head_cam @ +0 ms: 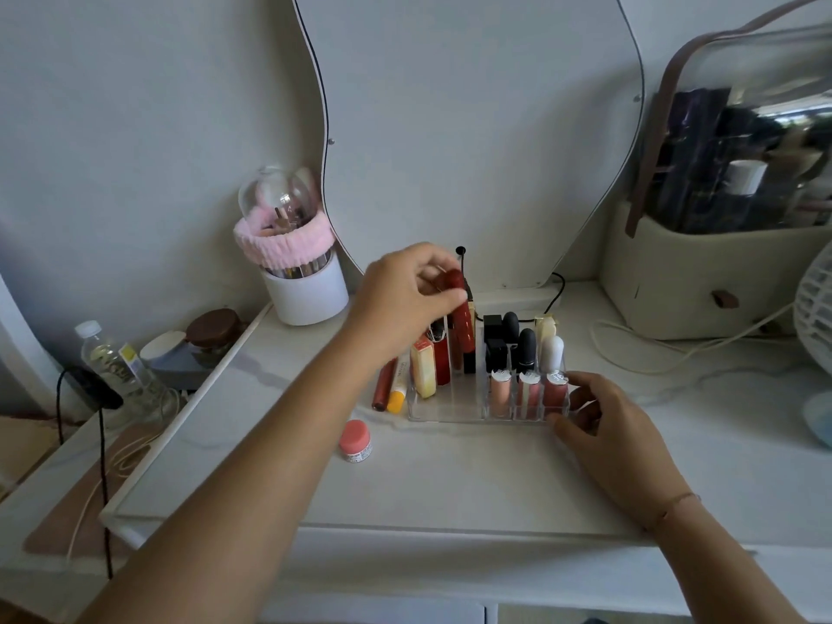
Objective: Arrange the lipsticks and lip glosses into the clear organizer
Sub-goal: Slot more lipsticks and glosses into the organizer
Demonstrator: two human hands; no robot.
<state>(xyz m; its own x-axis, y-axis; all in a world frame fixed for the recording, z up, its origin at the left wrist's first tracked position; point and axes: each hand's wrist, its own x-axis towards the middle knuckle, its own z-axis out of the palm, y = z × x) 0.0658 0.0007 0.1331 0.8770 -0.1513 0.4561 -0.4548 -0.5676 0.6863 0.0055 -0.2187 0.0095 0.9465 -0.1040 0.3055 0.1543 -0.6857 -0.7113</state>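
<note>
The clear organizer (pixel 450 409) stands mid-table on the white vanity. Its right cells hold three pink lip glosses (pixel 529 391) in front, with black lipsticks (pixel 526 344) and a white tube (pixel 553 351) behind. My left hand (pixel 405 299) pinches the top of a tall red lipstick (pixel 461 326) standing in the organizer's left back section, next to a cream-coloured tube (pixel 423 369). My right hand (pixel 599 416) grips the organizer's front right corner. A dark red tube (pixel 383 385) and a yellow-capped tube (pixel 398 394) lie outside, against its left wall.
A small pink-capped jar (pixel 355 440) stands left of the organizer. A white brush holder with a pink band (pixel 301 281) sits at the back left, a mirror (pixel 472 128) behind, a beige storage case (pixel 711 272) and white fan (pixel 817 317) at right. Cables trail across the table.
</note>
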